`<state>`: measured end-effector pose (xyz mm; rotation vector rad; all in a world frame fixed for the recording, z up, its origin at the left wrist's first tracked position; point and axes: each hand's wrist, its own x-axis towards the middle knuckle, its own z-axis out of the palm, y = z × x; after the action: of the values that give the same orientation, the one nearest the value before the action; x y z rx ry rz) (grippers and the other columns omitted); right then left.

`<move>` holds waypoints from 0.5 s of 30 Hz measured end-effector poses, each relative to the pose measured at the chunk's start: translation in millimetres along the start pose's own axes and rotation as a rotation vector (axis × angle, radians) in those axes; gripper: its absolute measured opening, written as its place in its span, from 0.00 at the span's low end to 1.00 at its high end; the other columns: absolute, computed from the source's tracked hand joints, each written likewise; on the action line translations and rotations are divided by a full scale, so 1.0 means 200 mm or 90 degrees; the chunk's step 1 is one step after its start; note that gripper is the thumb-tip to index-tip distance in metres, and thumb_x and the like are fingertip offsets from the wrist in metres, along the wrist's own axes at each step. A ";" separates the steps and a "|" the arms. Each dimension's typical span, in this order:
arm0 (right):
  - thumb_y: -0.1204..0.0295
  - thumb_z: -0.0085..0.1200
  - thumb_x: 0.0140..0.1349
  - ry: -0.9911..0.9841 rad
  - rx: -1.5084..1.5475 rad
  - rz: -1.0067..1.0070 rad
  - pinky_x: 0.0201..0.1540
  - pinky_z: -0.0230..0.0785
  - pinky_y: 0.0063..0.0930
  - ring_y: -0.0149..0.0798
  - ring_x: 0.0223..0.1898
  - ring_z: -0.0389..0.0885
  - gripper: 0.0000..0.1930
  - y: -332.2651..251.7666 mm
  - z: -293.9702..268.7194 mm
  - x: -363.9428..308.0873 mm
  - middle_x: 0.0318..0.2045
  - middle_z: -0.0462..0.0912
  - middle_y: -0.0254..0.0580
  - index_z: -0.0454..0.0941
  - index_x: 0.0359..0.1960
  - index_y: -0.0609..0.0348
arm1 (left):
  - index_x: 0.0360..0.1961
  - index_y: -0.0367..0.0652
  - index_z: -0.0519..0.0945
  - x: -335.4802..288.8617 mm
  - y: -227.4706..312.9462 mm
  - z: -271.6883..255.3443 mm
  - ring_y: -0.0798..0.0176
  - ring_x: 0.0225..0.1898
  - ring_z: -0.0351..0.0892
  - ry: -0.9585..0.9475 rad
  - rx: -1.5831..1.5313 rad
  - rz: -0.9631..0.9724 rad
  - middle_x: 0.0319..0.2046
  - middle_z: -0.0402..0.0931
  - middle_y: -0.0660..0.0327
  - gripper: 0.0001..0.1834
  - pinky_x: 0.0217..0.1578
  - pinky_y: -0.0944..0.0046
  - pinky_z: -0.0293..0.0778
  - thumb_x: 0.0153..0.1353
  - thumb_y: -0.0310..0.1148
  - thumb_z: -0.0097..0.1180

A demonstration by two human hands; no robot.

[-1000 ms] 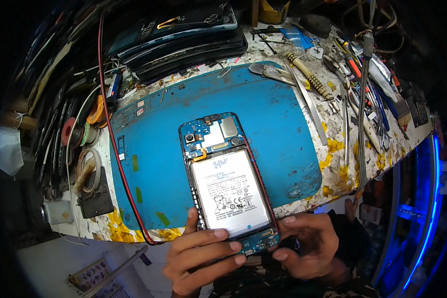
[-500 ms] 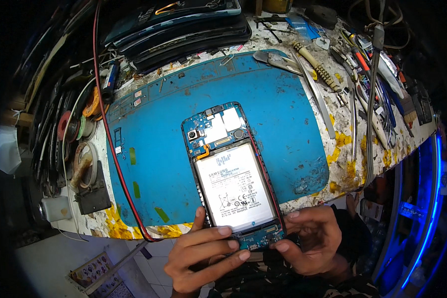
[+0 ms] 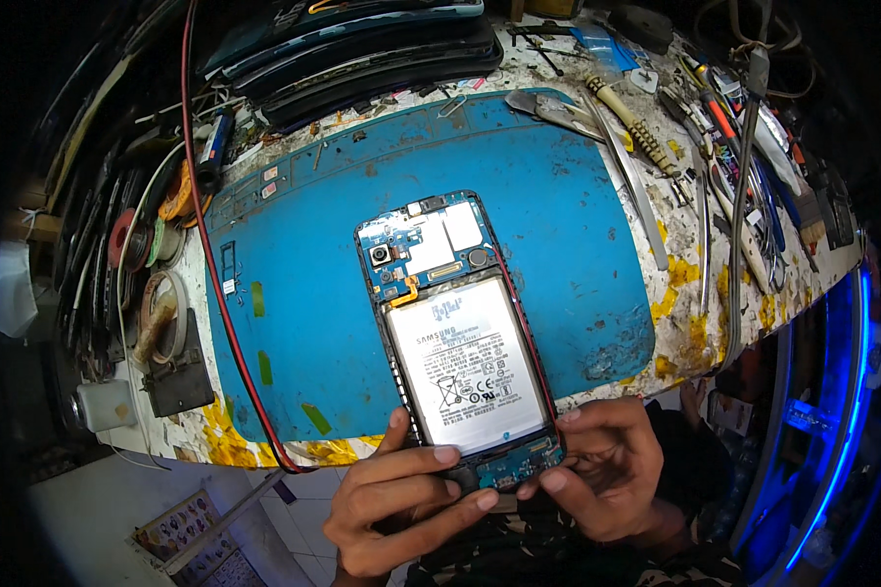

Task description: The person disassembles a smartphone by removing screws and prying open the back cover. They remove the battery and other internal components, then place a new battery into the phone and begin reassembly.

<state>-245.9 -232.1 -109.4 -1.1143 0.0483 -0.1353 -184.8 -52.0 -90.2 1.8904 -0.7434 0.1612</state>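
Note:
An opened smartphone [image 3: 394, 362], its back cover off, is held tilted at the front edge of the blue work mat [image 3: 303, 274]. A large white battery [image 3: 470, 377] fills its middle. Above that lies the main circuit board [image 3: 401, 235] with a camera and an orange flex cable [image 3: 401, 293]; a small lower board [image 3: 519, 463] shows at the near end. My left hand [image 3: 387, 504] grips the near left corner, fingers across the lower board's left end. At the near right corner my right hand [image 3: 617, 470] pinches the frame between thumb and fingers.
Stacked dark phone panels [image 3: 362, 68] stand behind the mat. Tweezers, screwdrivers and a ribbed-handled tool [image 3: 631, 127] crowd the right side. A red-and-black cable [image 3: 210, 264] crosses the mat's left edge, near tape rolls [image 3: 166, 318] and a solder spool [image 3: 127, 238].
The phone's far end has tipped slightly to the left and up in the picture. My right fingertips have shifted a little along the near right corner. Both hands keep their hold.

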 end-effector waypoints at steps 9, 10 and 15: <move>0.88 0.51 0.61 -0.020 0.005 -0.001 0.43 0.82 0.27 0.43 0.45 0.83 0.21 0.01 0.00 0.01 0.46 0.76 0.62 0.59 0.54 0.74 | 0.29 0.57 0.88 0.00 0.00 0.00 0.68 0.48 0.78 -0.003 0.007 0.007 0.33 0.71 0.70 0.15 0.66 0.54 0.65 0.43 0.22 0.70; 0.88 0.50 0.61 -0.021 0.005 0.000 0.43 0.82 0.27 0.43 0.45 0.83 0.21 0.00 0.00 0.01 0.46 0.76 0.62 0.59 0.54 0.74 | 0.29 0.57 0.88 0.00 0.00 0.00 0.68 0.48 0.78 0.000 0.003 0.009 0.33 0.71 0.70 0.14 0.66 0.54 0.65 0.43 0.22 0.70; 0.85 0.49 0.62 -0.029 -0.042 0.059 0.40 0.81 0.34 0.44 0.38 0.84 0.20 -0.03 0.00 0.02 0.41 0.78 0.68 0.54 0.52 0.70 | 0.29 0.56 0.89 0.00 0.00 0.00 0.68 0.47 0.79 0.004 0.000 0.002 0.32 0.71 0.70 0.14 0.65 0.54 0.65 0.43 0.21 0.70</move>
<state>-242.6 -235.1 -104.1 -1.1788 0.0641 -0.0265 -184.5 -51.9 -90.7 1.8883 -0.7412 0.1689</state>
